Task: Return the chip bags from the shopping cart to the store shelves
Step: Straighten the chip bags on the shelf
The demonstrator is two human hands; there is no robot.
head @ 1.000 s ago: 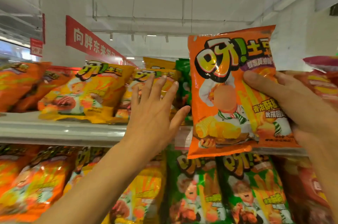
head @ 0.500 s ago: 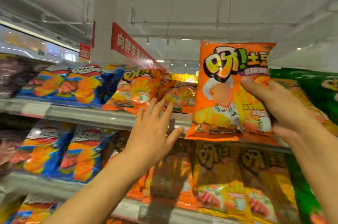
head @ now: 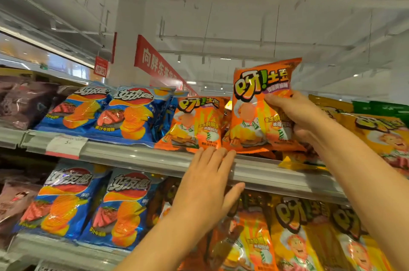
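My right hand [head: 296, 118] grips an orange chip bag [head: 256, 107] by its right edge and holds it upright over the top shelf [head: 137, 155], its bottom edge at the shelf's front lip. A matching orange bag [head: 197, 124] stands on that shelf just to its left. My left hand [head: 205, 191] is open and flat, fingertips touching the shelf rail right below that standing orange bag. The shopping cart is out of view.
Blue chip bags [head: 130, 113] fill the top shelf to the left, with more blue bags [head: 124, 208] on the shelf below. Yellow bags [head: 376, 135] lie to the right, orange and yellow ones [head: 294, 235] under the rail. A price tag [head: 65, 143] hangs on the rail. A red banner [head: 155, 62] hangs above.
The view swung left along the aisle to the blue bags. My right hand brought the orange bag down to the top shelf beside its match; my left hand reached up to the shelf rail.
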